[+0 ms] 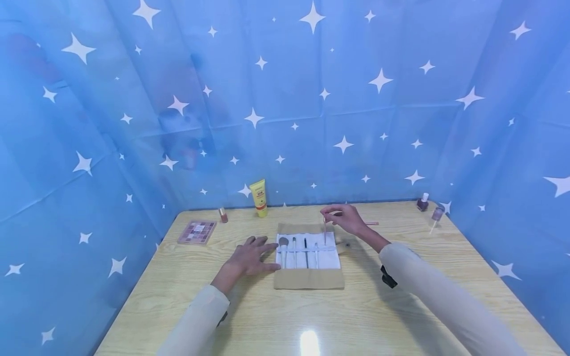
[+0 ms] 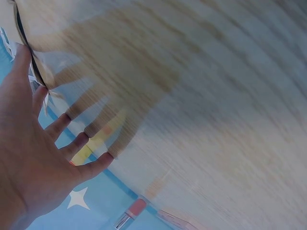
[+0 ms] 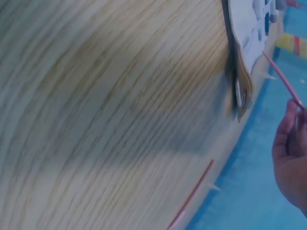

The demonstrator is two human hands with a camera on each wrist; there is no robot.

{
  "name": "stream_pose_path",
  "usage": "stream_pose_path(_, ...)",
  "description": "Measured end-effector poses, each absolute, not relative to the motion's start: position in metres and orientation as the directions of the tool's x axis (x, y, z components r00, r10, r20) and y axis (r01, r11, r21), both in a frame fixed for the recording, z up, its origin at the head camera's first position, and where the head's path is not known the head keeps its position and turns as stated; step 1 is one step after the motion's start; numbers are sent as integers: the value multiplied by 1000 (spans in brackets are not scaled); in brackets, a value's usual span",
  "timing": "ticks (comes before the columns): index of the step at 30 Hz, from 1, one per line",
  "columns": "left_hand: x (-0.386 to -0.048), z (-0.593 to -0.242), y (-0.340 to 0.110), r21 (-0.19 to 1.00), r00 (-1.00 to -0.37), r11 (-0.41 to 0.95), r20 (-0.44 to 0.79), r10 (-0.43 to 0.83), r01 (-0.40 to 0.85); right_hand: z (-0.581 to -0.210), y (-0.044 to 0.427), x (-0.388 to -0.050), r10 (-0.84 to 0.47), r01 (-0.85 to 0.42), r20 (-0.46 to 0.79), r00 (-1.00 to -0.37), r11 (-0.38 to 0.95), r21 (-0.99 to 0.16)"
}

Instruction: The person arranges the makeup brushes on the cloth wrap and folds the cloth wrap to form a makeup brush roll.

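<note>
Head view: brush roll (image 1: pixel 309 279), laid open on the desk (image 1: pixel 178 306), four brushes (image 1: pixel 306 254) already under its band (image 1: pixel 299 249); left hand (image 1: pixel 250 257) spread at its left edge. Right hand (image 1: pixel 345 218) pinching a pink stick (image 1: pixel 324 232), tip seemingly not yet banded, though too small to confirm; second pink rod (image 1: pixel 372 223) outside the roll.

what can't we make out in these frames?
Held pink stick, head view: top end hidden by the fingers of the right hand.
Right hand, right wrist view: partly cut off by the right edge.
Second pink stick, right wrist view: lower end cut off by the bottom edge.
Yellow tube, head view: fine print too small to read.
Palette, left wrist view: cut off by the bottom edge.
</note>
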State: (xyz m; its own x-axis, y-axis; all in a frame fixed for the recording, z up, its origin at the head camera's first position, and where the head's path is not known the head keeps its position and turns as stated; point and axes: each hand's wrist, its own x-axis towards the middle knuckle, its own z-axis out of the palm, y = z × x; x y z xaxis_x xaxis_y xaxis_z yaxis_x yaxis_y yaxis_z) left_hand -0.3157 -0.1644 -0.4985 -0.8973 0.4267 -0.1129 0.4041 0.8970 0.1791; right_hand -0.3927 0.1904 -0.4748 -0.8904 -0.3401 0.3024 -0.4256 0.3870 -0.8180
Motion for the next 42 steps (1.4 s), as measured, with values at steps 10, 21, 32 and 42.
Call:
stream_pose_path(10, -318, -494, -160, 169, -898, 899, -110, 425, 405, -486, 191, -402, -319, -402, 288, -903, 394, -826)
stream_pose_path(21, -319, -495, -159, 171, -896, 896, -109, 431, 411, -495, 191, -396, -392, -415, 238, -889, 465, -782)
stream_pose_path(32, -318, -498, -162, 190, -895, 892, -106, 434, 410, -504, 190, -380, -450, -468, 232, -862, 534, -705)
stream_pose_path(42, -317, -500, -164, 199, -893, 889, -101, 438, 413, -512, 192, -371, -478, -517, 271, -836, 519, -681)
